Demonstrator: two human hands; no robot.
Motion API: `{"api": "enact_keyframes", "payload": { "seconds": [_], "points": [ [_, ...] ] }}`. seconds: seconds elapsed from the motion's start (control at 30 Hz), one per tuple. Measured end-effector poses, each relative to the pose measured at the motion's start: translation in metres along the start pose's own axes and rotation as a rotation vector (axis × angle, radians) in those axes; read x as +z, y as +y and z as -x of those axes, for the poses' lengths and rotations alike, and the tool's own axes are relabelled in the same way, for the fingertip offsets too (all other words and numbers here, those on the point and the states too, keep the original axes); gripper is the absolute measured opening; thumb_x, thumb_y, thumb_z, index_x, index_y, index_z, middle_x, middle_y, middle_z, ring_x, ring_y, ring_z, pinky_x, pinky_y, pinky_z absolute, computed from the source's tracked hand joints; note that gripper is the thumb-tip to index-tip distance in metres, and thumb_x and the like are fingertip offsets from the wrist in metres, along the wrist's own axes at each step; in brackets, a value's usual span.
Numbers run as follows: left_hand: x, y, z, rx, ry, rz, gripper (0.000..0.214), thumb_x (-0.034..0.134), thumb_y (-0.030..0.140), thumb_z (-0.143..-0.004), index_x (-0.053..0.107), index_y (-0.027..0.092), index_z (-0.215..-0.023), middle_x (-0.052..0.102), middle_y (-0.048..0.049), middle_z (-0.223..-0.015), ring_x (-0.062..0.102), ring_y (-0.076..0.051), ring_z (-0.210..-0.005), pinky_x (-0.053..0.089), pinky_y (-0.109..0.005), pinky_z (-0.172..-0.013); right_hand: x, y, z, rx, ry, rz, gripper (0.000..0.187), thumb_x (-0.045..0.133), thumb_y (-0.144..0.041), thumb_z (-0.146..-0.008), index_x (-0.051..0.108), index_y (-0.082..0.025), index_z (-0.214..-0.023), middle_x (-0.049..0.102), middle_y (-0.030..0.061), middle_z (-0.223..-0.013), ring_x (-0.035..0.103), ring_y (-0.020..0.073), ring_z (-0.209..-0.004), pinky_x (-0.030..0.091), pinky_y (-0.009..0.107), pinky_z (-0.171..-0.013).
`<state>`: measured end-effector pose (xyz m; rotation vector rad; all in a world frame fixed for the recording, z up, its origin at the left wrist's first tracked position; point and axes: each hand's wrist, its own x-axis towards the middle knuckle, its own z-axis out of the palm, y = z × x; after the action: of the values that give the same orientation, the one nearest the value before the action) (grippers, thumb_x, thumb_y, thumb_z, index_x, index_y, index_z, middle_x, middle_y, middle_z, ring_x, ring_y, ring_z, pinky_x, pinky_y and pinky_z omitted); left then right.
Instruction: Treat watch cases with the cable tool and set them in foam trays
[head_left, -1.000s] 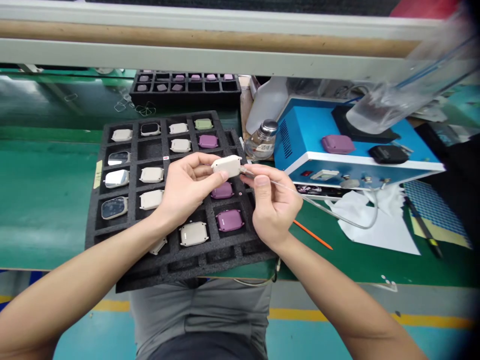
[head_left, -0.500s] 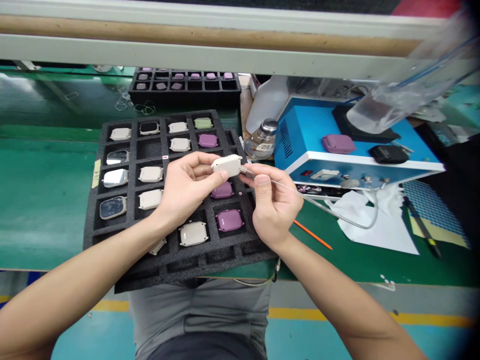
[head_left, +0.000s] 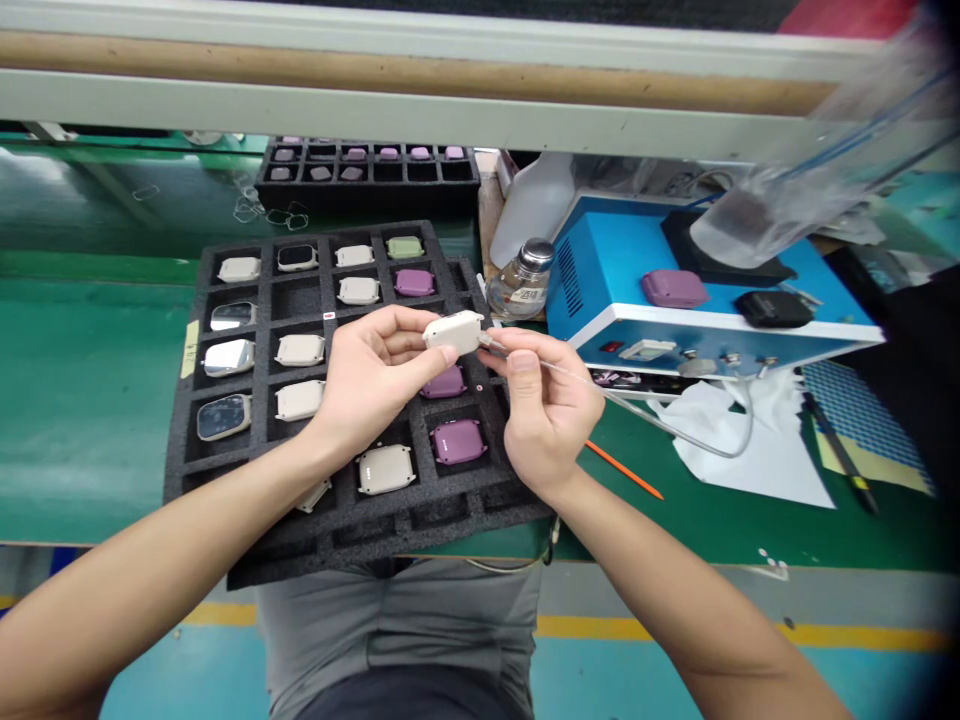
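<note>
Between the thumb and fingers of my left hand (head_left: 379, 375) is a beige smartwatch case (head_left: 454, 333), held above the black foam tray (head_left: 262, 400). My right hand (head_left: 551, 410) pinches the end of a thin clear tube (head_left: 570, 376), whose tip meets the right edge of the case. Whether the tip enters the case I cannot tell. From my right hand the tube runs to the front of a blue machine (head_left: 720, 290). Below the hands, the tray's compartments hold beige cases, purple cases (head_left: 459, 441) and a green case (head_left: 405, 247).
Behind the tray stands another black foam tray (head_left: 367, 190) with small cases. A glass jar with a metal lid (head_left: 523, 282) and a white bottle (head_left: 532, 205) stand beside the machine. An orange stick (head_left: 624, 470), white paper (head_left: 750, 455) and a black pen (head_left: 844, 455) lie at right.
Both hands keep the same hold on the case and the tube. Only a very slight shift of the whole view shows.
</note>
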<state>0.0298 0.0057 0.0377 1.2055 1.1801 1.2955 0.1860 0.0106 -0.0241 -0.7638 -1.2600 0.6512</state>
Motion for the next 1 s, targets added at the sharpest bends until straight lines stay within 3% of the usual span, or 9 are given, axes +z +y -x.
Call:
{"api": "enact_keyframes", "payload": {
  "seconds": [1.0],
  "points": [
    [-0.0004, 0.0021, -0.0024, 0.002, 0.003, -0.087, 0.034, 0.093, 0.031, -0.068, 0.075, 0.019, -0.095, 0.081, -0.0064, -0.092, 0.077, -0.022, -0.085, 0.063, -0.029, -0.079, 0.0007, 0.0043, -0.0050, -0.007, -0.033, -0.041, 0.016, 0.056, -0.033, -0.102, 0.070, -0.024, -0.105, 0.075, 0.0071, -0.110, 0.073, 0.0203, -0.107, 0.066, 0.039, -0.091]
  ]
}}
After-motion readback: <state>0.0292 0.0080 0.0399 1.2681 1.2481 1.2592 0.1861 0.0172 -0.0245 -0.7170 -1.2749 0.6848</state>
